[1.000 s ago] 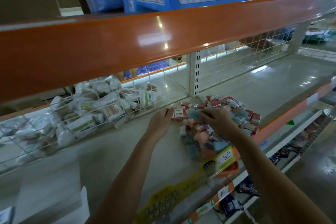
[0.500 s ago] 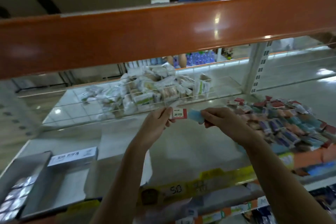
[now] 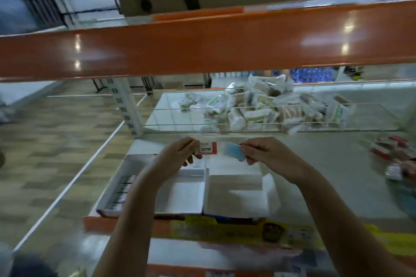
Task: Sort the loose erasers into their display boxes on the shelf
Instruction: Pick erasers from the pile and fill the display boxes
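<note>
My left hand (image 3: 180, 153) pinches a red-and-white "2B" eraser (image 3: 208, 148) above the shelf. Just to its right, my right hand (image 3: 266, 155) pinches a light blue eraser (image 3: 233, 152). Both erasers hover over two white display boxes: the left box (image 3: 182, 195) holds a row of erasers (image 3: 121, 189) along its left side, and the right box (image 3: 234, 193) looks bare inside. The pile of loose erasers (image 3: 389, 148) lies at the far right of the shelf.
An orange shelf beam (image 3: 202, 45) runs across just above my hands. Behind a wire divider (image 3: 247, 117) lies a heap of white wrapped packets (image 3: 265, 105). A yellow price strip (image 3: 247, 229) lines the shelf's front edge. The shelf ends at the left upright (image 3: 126, 105).
The view has swung left, away from the loose pile. Both hands, each holding its eraser, now hover over the display boxes at the shelf's left end.
</note>
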Motion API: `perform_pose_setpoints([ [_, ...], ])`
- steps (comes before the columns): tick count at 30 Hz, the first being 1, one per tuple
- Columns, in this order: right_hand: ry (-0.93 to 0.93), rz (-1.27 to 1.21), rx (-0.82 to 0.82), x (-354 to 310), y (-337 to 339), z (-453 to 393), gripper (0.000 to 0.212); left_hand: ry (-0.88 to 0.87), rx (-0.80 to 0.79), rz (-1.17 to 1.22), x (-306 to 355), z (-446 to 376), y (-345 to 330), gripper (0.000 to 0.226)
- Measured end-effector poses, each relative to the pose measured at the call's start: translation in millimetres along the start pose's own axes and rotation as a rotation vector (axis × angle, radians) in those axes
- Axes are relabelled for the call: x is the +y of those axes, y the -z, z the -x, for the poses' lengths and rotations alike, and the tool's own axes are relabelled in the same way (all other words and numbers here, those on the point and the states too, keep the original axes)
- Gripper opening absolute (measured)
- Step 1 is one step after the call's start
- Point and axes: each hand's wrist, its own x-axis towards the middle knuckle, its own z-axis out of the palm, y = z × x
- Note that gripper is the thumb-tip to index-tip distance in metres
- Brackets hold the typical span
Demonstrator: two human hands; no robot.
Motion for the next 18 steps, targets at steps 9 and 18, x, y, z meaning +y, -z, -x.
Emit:
perform_pose_setpoints([
  [9,0.038,0.079,-0.119,-23.7,-88.0,-43.2,0.014,0.086,0.054,-0.170,-78.6,23.3,95.9,0.021],
  [18,0.051,0.215,-0.177,-27.4,-135.6,-64.3,0.017,0.109,0.032,-0.372,-120.3,15.7,132.3,0.019],
])
